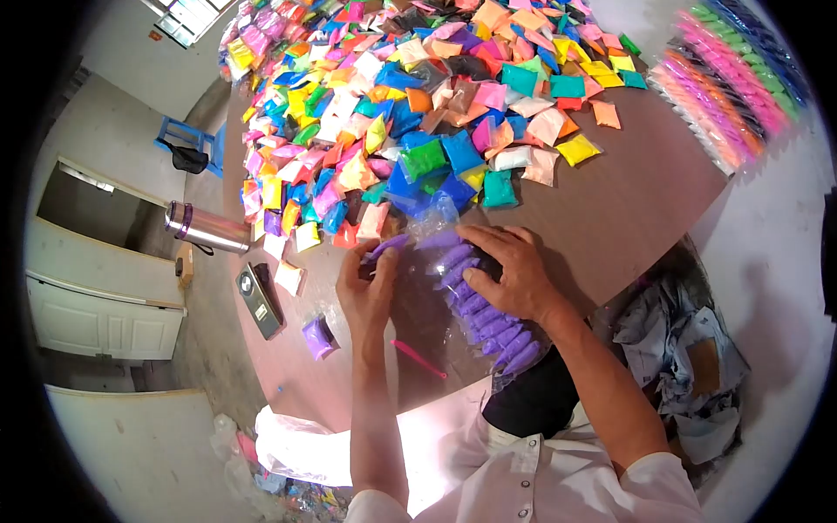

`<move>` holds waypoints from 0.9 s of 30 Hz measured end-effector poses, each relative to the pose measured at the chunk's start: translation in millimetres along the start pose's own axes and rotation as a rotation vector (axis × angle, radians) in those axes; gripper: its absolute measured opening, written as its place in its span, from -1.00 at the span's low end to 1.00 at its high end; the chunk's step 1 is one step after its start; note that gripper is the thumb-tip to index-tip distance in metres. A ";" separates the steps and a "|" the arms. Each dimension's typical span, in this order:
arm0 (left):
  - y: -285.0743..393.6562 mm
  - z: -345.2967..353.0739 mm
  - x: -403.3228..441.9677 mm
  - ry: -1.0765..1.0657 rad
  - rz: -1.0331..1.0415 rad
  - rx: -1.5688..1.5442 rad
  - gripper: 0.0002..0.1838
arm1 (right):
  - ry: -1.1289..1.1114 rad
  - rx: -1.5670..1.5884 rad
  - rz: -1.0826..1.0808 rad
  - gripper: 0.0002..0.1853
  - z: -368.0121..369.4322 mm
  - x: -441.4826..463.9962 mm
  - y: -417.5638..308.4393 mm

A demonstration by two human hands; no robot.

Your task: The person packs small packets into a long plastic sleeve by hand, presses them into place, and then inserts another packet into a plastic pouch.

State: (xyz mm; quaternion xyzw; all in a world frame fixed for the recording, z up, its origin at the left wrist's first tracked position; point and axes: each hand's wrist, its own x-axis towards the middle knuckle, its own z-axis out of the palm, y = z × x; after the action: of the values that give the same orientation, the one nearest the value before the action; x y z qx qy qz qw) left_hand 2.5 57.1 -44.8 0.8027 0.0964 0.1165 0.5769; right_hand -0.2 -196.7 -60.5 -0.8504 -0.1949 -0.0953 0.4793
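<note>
A row of purple packets [491,318] lies in a clear plastic bag near the table's front edge. My right hand [510,275] rests on the upper end of the row, thumb and fingers curled around the top packets. To its left, my left hand [366,283] pinches a single purple packet [386,247] between thumb and fingers. Another purple packet [318,337] lies alone on the table, left of my left forearm. Below my hands is a thin pink stick [418,358].
A large heap of coloured packets [349,113] covers the back of the table [628,183]. Bagged coloured rows [724,96] lie at the right back. At the left edge are a steel flask [209,228] and a phone [260,301]. A bin of crumpled wrappers [680,349] stands at right.
</note>
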 end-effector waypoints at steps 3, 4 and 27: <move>-7.0 13.6 4.1 -0.097 0.121 -0.032 -0.64 | -0.016 -0.022 0.002 -0.36 -1.8 0.6 0.8; -6.2 12.5 2.6 -0.162 0.076 0.007 -0.65 | -0.009 -0.016 -0.001 -0.36 -2.2 0.6 -0.3; 3.1 16.5 2.4 -0.186 0.426 0.376 -0.67 | 0.007 0.007 -0.012 -0.28 -3.6 3.7 0.4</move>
State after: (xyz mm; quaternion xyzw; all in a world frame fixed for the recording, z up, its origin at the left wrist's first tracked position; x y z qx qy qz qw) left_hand 9.8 42.0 -46.8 0.9048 -0.1075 0.1410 0.3871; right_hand 3.4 -199.1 -57.6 -0.8471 -0.1987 -0.1007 0.4825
